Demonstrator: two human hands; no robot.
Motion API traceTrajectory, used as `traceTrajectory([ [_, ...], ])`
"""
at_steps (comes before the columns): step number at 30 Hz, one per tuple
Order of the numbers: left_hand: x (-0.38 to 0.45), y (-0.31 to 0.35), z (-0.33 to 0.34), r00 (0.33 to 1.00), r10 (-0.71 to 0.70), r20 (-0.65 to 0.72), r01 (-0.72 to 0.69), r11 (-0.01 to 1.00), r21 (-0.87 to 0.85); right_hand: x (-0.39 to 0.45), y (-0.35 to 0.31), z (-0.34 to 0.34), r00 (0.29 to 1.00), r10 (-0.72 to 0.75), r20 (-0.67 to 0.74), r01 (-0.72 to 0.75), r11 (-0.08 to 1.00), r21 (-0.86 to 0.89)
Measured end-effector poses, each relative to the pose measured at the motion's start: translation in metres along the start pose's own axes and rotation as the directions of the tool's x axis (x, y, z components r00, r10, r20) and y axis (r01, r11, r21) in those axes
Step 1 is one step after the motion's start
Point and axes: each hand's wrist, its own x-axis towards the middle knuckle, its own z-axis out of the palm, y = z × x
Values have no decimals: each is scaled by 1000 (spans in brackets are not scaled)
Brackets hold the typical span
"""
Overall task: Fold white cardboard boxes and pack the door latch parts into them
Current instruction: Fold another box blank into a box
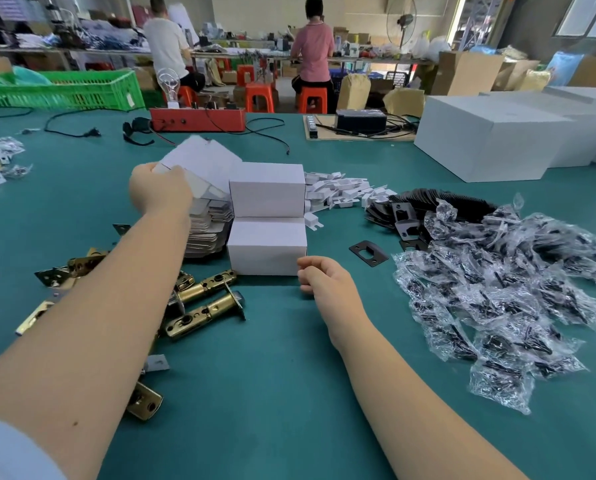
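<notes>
My left hand [159, 190] is raised over the stack of flat white box blanks [206, 226] and grips one flat blank [203, 161], lifted and tilted. Two folded white boxes [267, 220] stand one behind the other just right of the stack. My right hand [324, 282] rests on the green table with fingers curled and nothing in it, next to the near box's front right corner. Brass door latches [203, 306] lie under and beside my left forearm. A black strike plate [368, 251] lies alone to the right of the boxes.
A heap of clear bags with black screws [504, 289] fills the right side, with stacked black plates [428, 209] and white plastic inserts [341, 192] behind. Large white cartons [490, 140] stand at the far right. A red device [197, 119], cables and a green crate [64, 91] sit at the far edge. Two people sit beyond.
</notes>
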Motion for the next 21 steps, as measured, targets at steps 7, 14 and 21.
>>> traceTrajectory([
  [7, -73, 16, -16, 992, 21, 121, 34, 897, -441, 6, -21, -8, 993, 12, -120, 25, 953, 303],
  [14, -173, -9, -6, 845, 197, 498, -62, 959, -276, 7, -50, -49, 999, -18, 47, -12, 816, 577],
  [21, -197, -47, -2, 647, 363, 671, -612, 772, 172, -7, -24, -85, 995, 11, -96, 41, 849, 527],
])
